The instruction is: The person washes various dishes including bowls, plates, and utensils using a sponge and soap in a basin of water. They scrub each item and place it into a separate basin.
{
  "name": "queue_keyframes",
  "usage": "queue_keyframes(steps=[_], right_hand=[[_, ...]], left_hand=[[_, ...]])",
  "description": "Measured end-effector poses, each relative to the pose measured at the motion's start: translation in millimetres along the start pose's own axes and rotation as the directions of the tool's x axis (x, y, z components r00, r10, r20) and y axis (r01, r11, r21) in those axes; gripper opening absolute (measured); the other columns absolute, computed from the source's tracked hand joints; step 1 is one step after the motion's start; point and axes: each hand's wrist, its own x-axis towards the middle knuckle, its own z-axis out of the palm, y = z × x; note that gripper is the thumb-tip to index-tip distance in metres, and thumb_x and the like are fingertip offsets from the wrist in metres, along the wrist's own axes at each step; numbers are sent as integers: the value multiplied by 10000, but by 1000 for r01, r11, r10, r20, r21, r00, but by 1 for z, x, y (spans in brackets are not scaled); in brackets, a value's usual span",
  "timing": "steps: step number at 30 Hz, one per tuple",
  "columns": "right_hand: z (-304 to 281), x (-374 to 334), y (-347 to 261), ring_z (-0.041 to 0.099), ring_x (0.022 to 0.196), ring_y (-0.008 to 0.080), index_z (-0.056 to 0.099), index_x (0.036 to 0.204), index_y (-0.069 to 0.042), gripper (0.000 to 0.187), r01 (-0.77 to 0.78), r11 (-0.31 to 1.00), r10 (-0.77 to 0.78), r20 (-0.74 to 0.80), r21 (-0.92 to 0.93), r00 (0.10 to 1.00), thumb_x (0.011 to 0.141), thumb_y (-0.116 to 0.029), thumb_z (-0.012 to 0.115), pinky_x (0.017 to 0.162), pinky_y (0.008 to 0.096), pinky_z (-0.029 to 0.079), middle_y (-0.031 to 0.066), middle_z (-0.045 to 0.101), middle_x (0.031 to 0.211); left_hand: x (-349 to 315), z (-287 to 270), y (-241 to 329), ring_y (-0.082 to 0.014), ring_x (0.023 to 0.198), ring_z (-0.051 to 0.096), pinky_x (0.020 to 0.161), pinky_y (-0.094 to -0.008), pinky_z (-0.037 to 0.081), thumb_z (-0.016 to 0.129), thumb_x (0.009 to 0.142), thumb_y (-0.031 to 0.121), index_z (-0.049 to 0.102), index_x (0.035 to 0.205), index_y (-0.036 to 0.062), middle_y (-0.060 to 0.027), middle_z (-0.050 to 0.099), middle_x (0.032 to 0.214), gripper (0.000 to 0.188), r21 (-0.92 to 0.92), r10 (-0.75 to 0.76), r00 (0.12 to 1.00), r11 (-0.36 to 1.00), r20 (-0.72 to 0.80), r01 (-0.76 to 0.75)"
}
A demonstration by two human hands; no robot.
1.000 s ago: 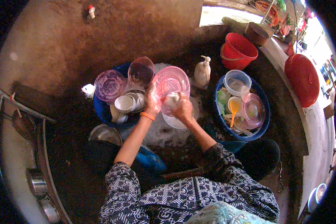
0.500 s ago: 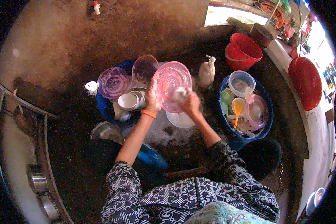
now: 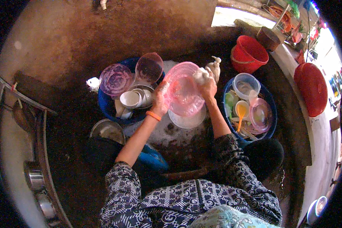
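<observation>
A clear pink plastic bowl (image 3: 183,93) is held tilted on edge over a soapy basin (image 3: 167,131). My left hand (image 3: 159,100) grips its left rim; an orange band circles that wrist. My right hand (image 3: 206,84) presses a foamy white sponge (image 3: 200,75) against the bowl's upper right rim. A white plate (image 3: 188,121) lies just under the bowl.
A blue tub (image 3: 106,104) at left holds pink bowls and white cups. Another blue tub (image 3: 269,125) at right holds clear containers and an orange spoon. A soap pump bottle (image 3: 216,66), red bucket (image 3: 249,53), red lid (image 3: 311,88) and a steel pan (image 3: 107,131) surround them.
The pink bowl has turned and swung to the right in my hands. My right hand with the sponge has risen from the bowl's middle to its upper right rim.
</observation>
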Motion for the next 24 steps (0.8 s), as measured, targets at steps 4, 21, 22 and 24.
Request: queue_keyframes(steps=[4, 21, 22, 24], right_hand=[[10, -16, 11, 574, 1118, 299, 583, 1201, -98, 622, -600, 737, 453, 431, 311, 780, 793, -567, 602, 900, 399, 469, 148, 579, 1243], [15, -59, -9, 635, 731, 143, 590, 991, -52, 291, 172, 692, -57, -185, 701, 981, 732, -115, 707, 675, 270, 518, 45, 665, 840], [18, -63, -8, 629, 768, 144, 592, 995, -50, 319, 84, 685, -6, -110, 724, 994, 723, -153, 722, 712, 273, 508, 38, 657, 876], [27, -69, 1, 617, 843, 146, 595, 1003, -47, 383, -74, 660, 72, 34, 747, 997, 704, -229, 752, 786, 278, 489, 24, 642, 948]], left_hand=[[22, -19, 3, -232, 1090, 583, 938, -372, 489, 611, 905, 252, 533, 1276, 4, -111, 580, 1242, 453, -29, 46, 997, 998, -60, -48], [23, -24, 60, -405, 1010, 598, 882, -601, 489, 538, 858, 402, 574, 1066, -8, -186, 633, 1099, 461, -191, -210, 955, 967, -210, 171], [25, -29, 61, -401, 993, 608, 868, -535, 518, 537, 849, 294, 581, 1017, -39, -214, 636, 1066, 376, -236, -183, 954, 964, -239, 126], [24, -37, 58, -387, 988, 617, 868, -500, 523, 514, 857, 248, 582, 1008, -44, -217, 634, 1063, 336, -88, -141, 965, 988, -222, 124]])
